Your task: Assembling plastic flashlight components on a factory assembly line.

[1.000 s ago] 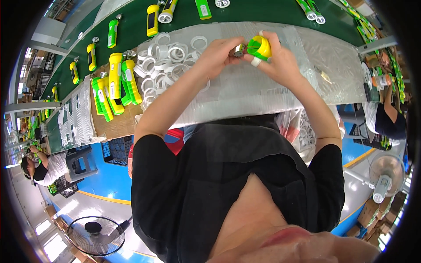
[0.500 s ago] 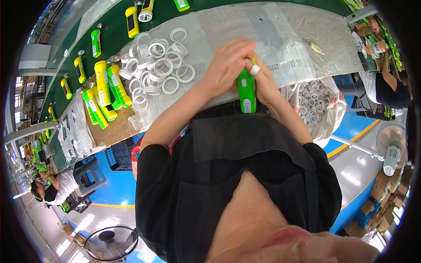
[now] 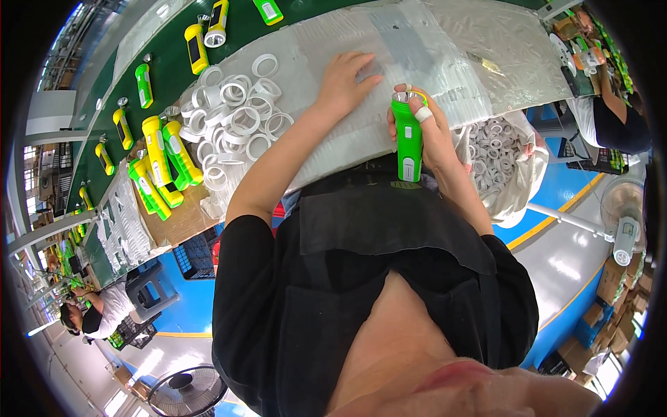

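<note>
My right hand [image 3: 432, 128] is wrapped round a green flashlight [image 3: 410, 142], held upright with its silvery head at the top. A thin yellow ring shows at that head, by my fingers, and white tape covers my thumb. Over the covered table to the left, my left hand [image 3: 344, 82] is apart from the flashlight, thumb and fingers spread. Something faint and clear may lie between them; I cannot make it out. Beside my left forearm is a heap of white rings [image 3: 243, 119].
Yellow and green flashlights [image 3: 163, 156] lie in a pile at the table's left, with several more on the green surface [image 3: 163, 52] beyond. A white sack [image 3: 517, 191] of rings hangs at the table's right edge. Other people [image 3: 111, 306] sit at far left and far right.
My left hand has come off the flashlight's head and moved left, its fingers spreading. The flashlight stays in my right hand, its head now uncovered, slightly further right.
</note>
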Demonstrator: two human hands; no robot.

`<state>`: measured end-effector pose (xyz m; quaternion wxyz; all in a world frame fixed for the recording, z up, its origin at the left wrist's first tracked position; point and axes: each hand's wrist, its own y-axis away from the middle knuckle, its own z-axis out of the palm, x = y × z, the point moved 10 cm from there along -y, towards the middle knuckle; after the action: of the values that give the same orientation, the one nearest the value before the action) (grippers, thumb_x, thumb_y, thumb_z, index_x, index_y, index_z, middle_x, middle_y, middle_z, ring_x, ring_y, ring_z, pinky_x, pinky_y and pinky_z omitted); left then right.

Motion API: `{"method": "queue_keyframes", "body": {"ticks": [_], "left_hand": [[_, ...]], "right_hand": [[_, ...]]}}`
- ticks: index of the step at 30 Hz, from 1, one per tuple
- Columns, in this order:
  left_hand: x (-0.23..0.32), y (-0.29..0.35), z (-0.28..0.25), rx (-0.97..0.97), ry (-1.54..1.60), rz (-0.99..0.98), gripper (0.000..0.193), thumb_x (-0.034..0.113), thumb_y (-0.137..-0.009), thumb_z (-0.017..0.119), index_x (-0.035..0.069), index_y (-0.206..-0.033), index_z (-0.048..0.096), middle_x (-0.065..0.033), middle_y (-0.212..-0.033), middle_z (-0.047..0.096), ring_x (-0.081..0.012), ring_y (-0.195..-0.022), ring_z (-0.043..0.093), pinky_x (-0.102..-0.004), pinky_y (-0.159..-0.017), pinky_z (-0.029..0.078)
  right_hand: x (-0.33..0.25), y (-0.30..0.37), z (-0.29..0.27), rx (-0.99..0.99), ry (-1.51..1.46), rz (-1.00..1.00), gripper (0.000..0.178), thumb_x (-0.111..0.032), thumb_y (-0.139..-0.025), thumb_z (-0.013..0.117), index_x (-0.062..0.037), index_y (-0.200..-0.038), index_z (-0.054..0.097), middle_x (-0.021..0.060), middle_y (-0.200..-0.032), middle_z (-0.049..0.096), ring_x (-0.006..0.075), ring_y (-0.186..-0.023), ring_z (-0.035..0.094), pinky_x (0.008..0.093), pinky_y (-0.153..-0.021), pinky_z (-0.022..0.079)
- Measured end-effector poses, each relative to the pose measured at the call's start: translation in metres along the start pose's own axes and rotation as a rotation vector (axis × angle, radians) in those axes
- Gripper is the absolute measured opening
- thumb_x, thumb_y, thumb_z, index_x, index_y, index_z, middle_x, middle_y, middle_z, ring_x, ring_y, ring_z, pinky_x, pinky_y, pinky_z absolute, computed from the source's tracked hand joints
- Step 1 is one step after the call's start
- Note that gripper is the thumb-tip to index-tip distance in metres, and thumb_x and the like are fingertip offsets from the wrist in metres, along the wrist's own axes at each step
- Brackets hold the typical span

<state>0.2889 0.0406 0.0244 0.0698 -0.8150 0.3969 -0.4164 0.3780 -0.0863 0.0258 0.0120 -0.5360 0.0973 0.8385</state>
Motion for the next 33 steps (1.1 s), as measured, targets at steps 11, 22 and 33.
{"method": "queue_keyframes", "body": {"ticks": [11,22,33], "left_hand": [[0.078,0.023,-0.054,-0.109,0.347,0.122,0.038,0.027,-0.102,0.044,0.006,-0.131,0.057,-0.0121,-0.12,0.047,-0.0181,-0.102,0.051,-0.0269,-0.077,0.048],[0.083,0.039,-0.092,0.014,0.284,0.257,0.04,0.024,-0.101,0.037,0.001,-0.122,0.062,-0.0141,-0.122,0.053,-0.0258,-0.109,0.05,-0.0337,-0.089,0.045],[0.062,0.018,-0.134,0.118,0.09,0.254,0.042,0.024,-0.102,0.032,0.0,-0.128,0.056,-0.0153,-0.136,0.051,-0.0318,-0.13,0.042,-0.0383,-0.103,0.037]], "right_hand": [[-0.017,-0.015,0.046,-0.216,0.037,-0.063,0.041,-0.03,-0.098,0.053,-0.0014,-0.127,0.048,0.0107,-0.087,0.06,0.0158,-0.072,0.059,0.029,-0.064,0.049],[-0.005,-0.025,0.084,-0.334,0.177,0.027,0.042,-0.035,-0.097,0.054,-0.0021,-0.122,0.048,0.0094,-0.092,0.059,0.0157,-0.075,0.06,0.0288,-0.066,0.05],[-0.006,-0.073,0.129,-0.463,0.031,-0.066,0.041,-0.038,-0.098,0.052,-0.0066,-0.125,0.045,0.0079,-0.09,0.058,0.0165,-0.071,0.059,0.0292,-0.062,0.048]]}}
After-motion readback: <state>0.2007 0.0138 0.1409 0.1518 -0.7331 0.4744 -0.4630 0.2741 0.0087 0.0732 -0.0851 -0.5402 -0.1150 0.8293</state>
